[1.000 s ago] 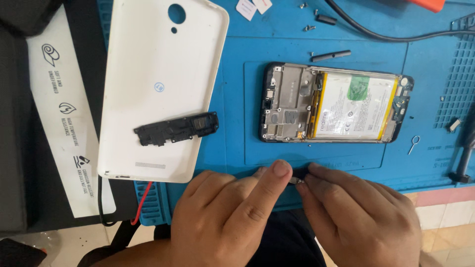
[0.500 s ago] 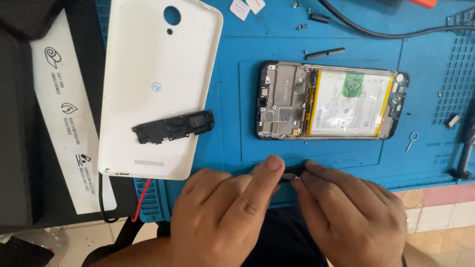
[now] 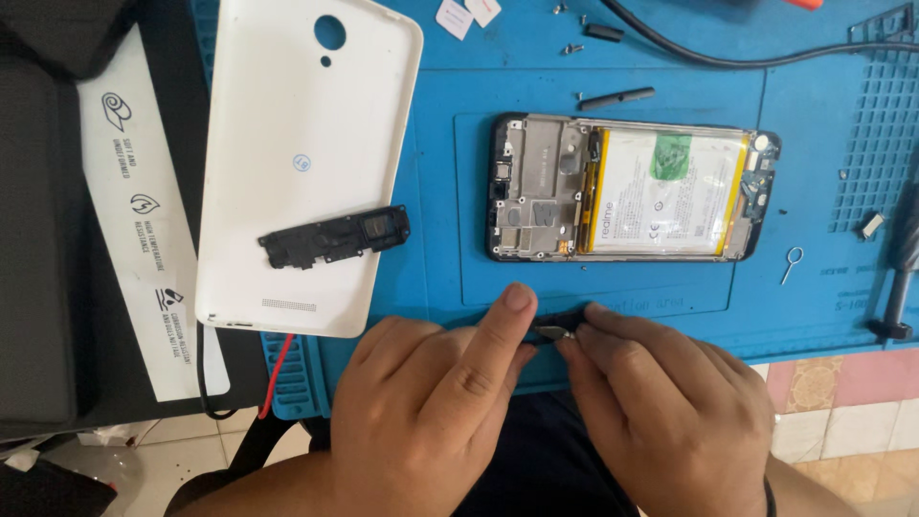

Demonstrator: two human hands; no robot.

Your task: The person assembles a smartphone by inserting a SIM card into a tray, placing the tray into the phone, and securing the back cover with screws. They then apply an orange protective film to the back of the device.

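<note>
Fingertips of both hands meet on a small dark part (image 3: pixel 558 331) at the blue mat's (image 3: pixel 814 124) near edge: left hand (image 3: pixel 436 397) pins it with thumb and forefinger, right hand (image 3: pixel 670 402) pinches its other end, probably steadying it for fine work. At 12 o'clock lies the opened phone (image 3: pixel 632 190); at 10 o'clock a black module (image 3: pixel 333 236) rests on the white back cover (image 3: pixel 306 163). Since half a second ago, hands barely shifted.
</note>
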